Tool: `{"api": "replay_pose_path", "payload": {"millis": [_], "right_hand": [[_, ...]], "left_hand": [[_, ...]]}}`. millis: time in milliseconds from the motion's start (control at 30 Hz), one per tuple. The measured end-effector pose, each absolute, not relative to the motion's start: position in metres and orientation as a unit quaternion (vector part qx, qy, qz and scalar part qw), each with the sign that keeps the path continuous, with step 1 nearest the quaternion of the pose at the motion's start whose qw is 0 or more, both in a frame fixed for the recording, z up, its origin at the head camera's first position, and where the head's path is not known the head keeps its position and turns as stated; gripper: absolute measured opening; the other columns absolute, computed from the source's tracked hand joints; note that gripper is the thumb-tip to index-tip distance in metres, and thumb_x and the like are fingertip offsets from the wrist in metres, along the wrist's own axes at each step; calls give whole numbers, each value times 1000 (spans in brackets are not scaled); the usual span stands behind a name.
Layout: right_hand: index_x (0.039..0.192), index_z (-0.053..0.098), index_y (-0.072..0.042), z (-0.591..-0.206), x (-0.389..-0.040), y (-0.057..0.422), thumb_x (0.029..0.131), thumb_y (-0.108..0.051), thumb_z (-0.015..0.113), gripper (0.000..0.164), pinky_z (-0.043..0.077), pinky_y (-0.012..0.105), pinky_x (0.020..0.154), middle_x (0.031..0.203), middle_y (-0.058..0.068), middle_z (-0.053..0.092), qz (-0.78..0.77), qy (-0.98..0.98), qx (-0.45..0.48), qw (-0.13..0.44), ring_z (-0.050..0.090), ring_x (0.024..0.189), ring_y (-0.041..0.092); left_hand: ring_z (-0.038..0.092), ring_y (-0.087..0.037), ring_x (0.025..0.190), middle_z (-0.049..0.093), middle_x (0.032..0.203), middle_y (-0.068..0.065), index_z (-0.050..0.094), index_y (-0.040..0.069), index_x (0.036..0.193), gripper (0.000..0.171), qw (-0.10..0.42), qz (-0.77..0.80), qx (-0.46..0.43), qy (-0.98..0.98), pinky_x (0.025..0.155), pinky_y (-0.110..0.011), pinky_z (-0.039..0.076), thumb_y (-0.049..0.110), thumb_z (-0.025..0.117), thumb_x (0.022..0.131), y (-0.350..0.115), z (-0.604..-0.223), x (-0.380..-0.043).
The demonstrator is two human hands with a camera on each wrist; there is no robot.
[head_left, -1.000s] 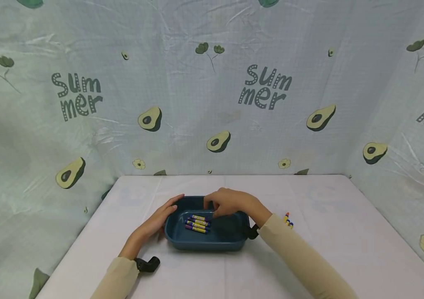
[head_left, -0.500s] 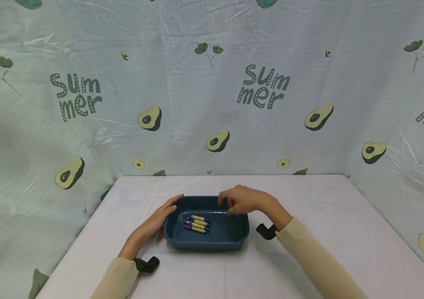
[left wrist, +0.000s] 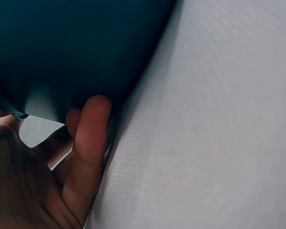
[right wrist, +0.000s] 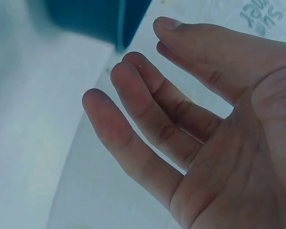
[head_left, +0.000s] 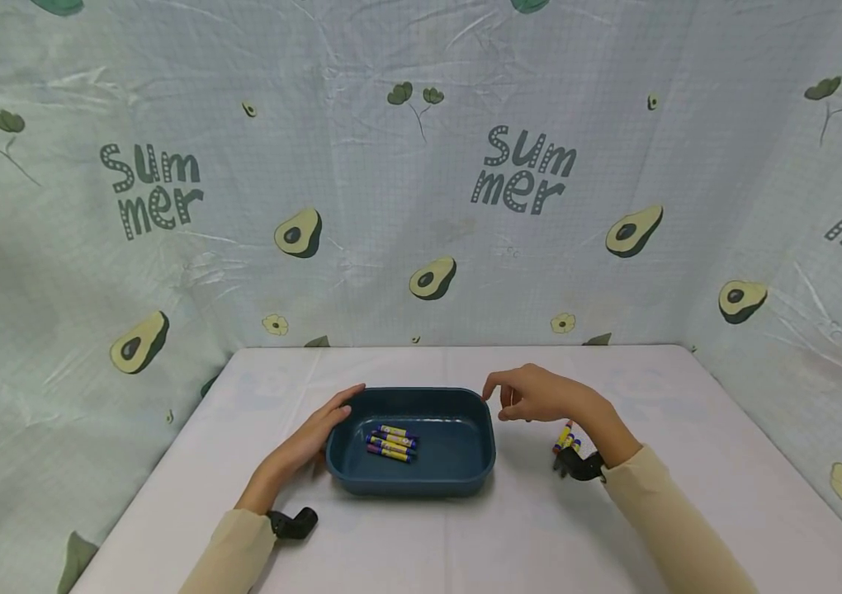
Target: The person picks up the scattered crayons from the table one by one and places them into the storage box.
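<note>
A dark blue rectangular container [head_left: 421,483] stands on the table, with several crayons [head_left: 391,444] in yellow-and-purple wrappers lying in its left half. My left hand [head_left: 314,433] grips the container's left side, thumb at the rim; in the left wrist view, fingertips [left wrist: 99,107] press its outer wall. Just right of the container, above the table, hangs my right hand [head_left: 540,393]. Its fingers are loosely bent with nothing between them, as the right wrist view confirms with the fingers [right wrist: 148,107] spread apart. More crayons [head_left: 564,437] lie on the table by the right wrist, partly hidden.
A white cloth covers the table [head_left: 421,544]. Behind and at both sides hangs a pale curtain [head_left: 361,181] printed with avocados and lettering. Black wrist cameras sit on both wrists, the right one [head_left: 580,464] close to the loose crayons.
My right hand has left the inside of the container and moved right, past its right rim, empty. The left hand, the container and the crayons in it stay where they were.
</note>
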State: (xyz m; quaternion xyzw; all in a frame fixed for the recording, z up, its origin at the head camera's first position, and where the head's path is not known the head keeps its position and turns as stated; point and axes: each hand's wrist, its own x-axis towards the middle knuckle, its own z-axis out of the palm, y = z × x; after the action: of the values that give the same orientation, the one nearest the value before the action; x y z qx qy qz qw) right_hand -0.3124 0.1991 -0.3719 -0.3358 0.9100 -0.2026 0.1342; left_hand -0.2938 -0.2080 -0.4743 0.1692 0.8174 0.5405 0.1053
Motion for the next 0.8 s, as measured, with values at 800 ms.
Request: {"api": "replay_pose_path", "payload": {"millis": [800], "right_hand": [[93,77,-17,-426,-310,280,86,-5,76,14,55,50,95,109,0,71,-221,937,-252,102,64,105,23]], "left_hand": [[15,-40,160,21,173,-11,28,21,164,51,100,537,170,820,125,-68,11,31,30,114,-207,-472,-294]]}}
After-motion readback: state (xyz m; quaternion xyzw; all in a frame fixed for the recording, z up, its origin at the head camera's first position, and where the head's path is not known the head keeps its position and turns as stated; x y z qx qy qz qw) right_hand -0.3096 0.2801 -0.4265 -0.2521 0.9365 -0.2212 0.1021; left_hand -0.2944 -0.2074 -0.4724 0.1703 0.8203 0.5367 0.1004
